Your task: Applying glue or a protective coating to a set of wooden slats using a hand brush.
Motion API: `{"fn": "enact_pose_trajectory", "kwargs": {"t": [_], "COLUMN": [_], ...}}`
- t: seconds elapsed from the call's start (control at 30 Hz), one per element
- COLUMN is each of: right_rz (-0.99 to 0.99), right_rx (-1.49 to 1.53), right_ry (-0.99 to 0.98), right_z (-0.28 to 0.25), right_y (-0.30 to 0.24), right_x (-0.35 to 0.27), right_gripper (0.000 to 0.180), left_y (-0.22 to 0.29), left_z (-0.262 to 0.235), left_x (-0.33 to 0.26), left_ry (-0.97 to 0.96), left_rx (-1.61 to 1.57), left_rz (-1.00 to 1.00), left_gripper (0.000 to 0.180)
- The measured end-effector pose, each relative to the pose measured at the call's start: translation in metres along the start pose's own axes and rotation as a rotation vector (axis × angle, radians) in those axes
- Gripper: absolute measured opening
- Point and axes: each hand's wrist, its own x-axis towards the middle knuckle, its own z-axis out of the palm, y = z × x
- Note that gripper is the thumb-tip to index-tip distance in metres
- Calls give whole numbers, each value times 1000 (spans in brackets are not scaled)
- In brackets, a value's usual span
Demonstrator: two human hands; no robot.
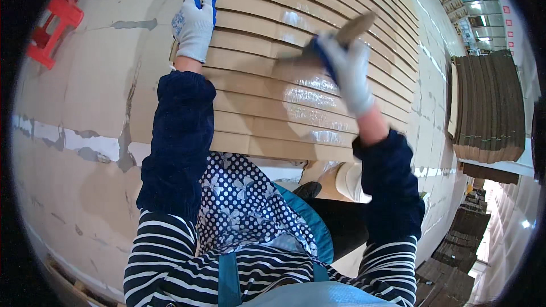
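Overlapping brown cardboard sheets (244, 82) lie fanned in front of me, only a narrow strip of each showing. Shiny, wet-looking patches run across their middle. My left hand (195, 29), in a white knit glove with blue-coated fingers, rests at the sheets' left edge. Its visible fingers are stretched out and apart; some are hidden. Over the middle right of the sheets, my right hand (350, 74), gloved the same way, is closed around a brush (357, 27) with a brown handle. Motion blurs the hand and the brush's wide head, so I cannot tell whether it touches the cardboard.
A red plastic stool (60, 23) stands on the worn, patched floor (74, 96) at far left. By my legs, below the sheets, is a pale round bucket (350, 182). Tall cardboard stacks (489, 102) stand on the right, with more behind.
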Motion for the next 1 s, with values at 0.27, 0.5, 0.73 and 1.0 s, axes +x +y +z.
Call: {"fn": "enact_pose_trajectory", "kwargs": {"t": [0.27, 0.5, 0.73, 1.0], "right_rz": [-134, -62, -210, -167], "right_rx": [-299, -55, -575, -106], "right_ry": [157, -185, 259, -179], "right_z": [19, 14, 11, 19], "right_y": [24, -14, 27, -49], "right_x": [85, -31, 99, -90], "right_gripper": [33, 29, 28, 15], "left_y": [7, 5, 4, 30], "left_z": [6, -1, 13, -18], "left_x": [0, -2, -1, -9], "left_ry": [80, -37, 54, 48], "left_rx": [27, -74, -47, 27], "left_rz": [130, -40, 90, -64], "left_gripper": [47, 47, 44, 45]}}
